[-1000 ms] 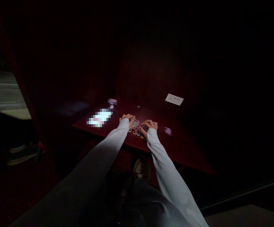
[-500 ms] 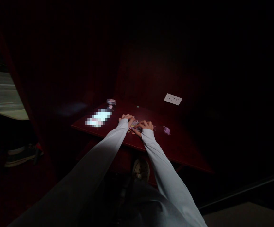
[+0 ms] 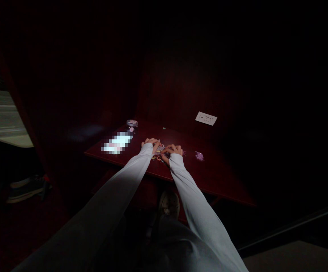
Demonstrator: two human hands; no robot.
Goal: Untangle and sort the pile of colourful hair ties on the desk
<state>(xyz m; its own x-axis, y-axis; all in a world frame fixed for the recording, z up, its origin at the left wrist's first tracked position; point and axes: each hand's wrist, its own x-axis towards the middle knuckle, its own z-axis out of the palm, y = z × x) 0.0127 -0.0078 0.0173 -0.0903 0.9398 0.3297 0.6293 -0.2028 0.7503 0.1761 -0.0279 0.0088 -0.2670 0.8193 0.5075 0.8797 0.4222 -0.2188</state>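
A loose pile of small coloured rings (image 3: 158, 158), which look like hair ties, lies on the dark red table, with pink, yellow and purple ones among them. At the pile's left edge is my left hand (image 3: 150, 144), fingers bent and drawn together. From the right, my right hand (image 3: 174, 151) reaches into the pile with thumb and fingers pinched. Whatever is between the fingers of either hand is too small and dim to make out. Purple strands show beside the right hand. Farther right lies a separate small heap of purple bands (image 3: 199, 156).
A lit phone-like screen (image 3: 117, 142), blurred out, lies on the table (image 3: 217, 181) at left. Behind it stands a round clear container (image 3: 132, 123). One green ring (image 3: 164, 128) lies near the back. A white socket plate (image 3: 206, 118) is on the wall. At far left, another person's shoe (image 3: 25, 189) shows.
Both hands stay over the pile with slight finger movement. A yellow piece now shows more plainly between them. The view has shifted a little.
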